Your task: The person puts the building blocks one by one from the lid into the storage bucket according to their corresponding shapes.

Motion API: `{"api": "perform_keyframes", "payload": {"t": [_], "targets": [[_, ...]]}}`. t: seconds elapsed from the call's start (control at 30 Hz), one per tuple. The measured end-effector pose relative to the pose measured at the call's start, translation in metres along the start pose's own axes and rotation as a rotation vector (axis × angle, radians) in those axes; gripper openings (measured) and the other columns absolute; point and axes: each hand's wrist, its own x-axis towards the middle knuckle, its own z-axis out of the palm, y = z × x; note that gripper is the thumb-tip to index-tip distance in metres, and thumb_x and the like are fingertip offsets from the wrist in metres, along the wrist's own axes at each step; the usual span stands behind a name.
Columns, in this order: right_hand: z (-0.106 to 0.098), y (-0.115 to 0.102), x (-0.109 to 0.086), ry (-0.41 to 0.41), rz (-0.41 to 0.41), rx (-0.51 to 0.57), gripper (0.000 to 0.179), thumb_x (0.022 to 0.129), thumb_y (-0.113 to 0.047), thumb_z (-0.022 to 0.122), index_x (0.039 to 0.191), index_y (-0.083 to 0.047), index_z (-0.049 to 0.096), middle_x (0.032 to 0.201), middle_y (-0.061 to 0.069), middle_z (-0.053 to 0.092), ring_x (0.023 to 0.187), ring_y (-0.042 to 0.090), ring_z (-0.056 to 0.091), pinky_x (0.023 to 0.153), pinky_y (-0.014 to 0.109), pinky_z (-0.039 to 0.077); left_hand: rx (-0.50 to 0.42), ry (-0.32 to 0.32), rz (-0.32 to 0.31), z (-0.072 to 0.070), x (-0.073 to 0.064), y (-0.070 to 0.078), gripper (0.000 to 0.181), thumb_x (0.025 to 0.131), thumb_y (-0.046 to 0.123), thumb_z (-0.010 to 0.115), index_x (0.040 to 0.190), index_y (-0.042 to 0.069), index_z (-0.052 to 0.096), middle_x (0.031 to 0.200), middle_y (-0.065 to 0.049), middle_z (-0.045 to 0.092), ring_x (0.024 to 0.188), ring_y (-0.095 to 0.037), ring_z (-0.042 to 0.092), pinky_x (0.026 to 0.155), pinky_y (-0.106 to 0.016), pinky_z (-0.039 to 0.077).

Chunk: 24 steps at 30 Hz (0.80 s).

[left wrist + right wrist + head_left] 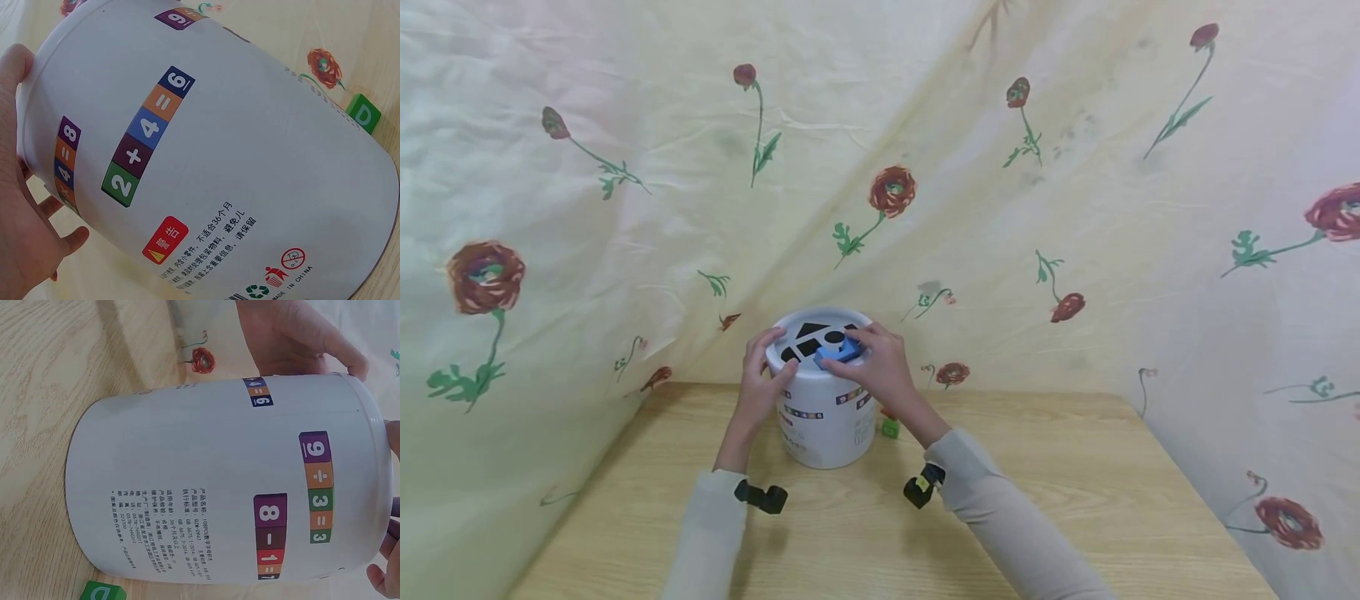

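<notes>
A white bucket [826, 425] printed with number sums stands on the table. Its white lid [786, 321] has several dark shaped holes, including a triangle and a circle. My left hand [762, 371] grips the bucket's rim at the left, thumb at the near side and fingers over the edge. On the lid's right part, my right hand [883, 362] pinches a blue block [842, 352] between thumb and fingers. That block lies against the lid near the holes; the fingers partly hide its shape. In the right wrist view, only parts of the right hand [390, 569] show at the edge.
A green block [890, 428] with a letter D lies on the table right of the bucket, a red block [887, 412] just behind it. The wooden table [1037, 467] meets a flowered cloth [820, 225] at the back and sides.
</notes>
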Motion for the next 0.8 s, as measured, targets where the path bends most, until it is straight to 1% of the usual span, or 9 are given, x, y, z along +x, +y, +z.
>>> {"api": "perform_keyframes", "payload": {"t": [0.27, 0.43, 0.8], "targets": [[-0.0013, -0.0042, -0.0003, -0.023, 0.066, 0.078, 0.065, 0.078, -0.039, 0.087, 0.130, -0.005, 0.068, 0.130, 0.015, 0.064, 0.116, 0.034, 0.054, 0.090, 0.045, 0.058, 0.000, 0.003, 0.009, 0.0000, -0.0003, -0.0004, 0.059, 0.097, 0.034, 0.061, 0.151, 0.022, 0.043, 0.163, -0.005, 0.025, 0.148, -0.030, 0.024, 0.122, -0.065, 0.024], [0.0004, -0.0040, -0.0012, -0.023, 0.099, 0.089, 0.066, 0.078, -0.040, 0.087, 0.131, -0.007, 0.068, 0.132, 0.013, 0.063, 0.118, 0.034, 0.052, 0.090, 0.046, 0.058, -0.002, 0.004, 0.012, 0.0004, -0.0004, -0.0005, 0.059, 0.097, 0.034, 0.061, 0.152, 0.021, 0.042, 0.163, -0.006, 0.025, 0.148, -0.030, 0.025, 0.122, -0.065, 0.025], [0.0026, -0.0023, -0.0018, -0.013, 0.100, 0.107, 0.066, 0.078, -0.040, 0.087, 0.132, -0.008, 0.067, 0.131, 0.012, 0.062, 0.117, 0.032, 0.052, 0.092, 0.048, 0.055, -0.015, 0.003, 0.018, 0.0002, 0.0002, 0.0001, 0.058, 0.097, 0.030, 0.062, 0.151, 0.020, 0.043, 0.163, -0.006, 0.025, 0.148, -0.031, 0.025, 0.122, -0.066, 0.024]]}}
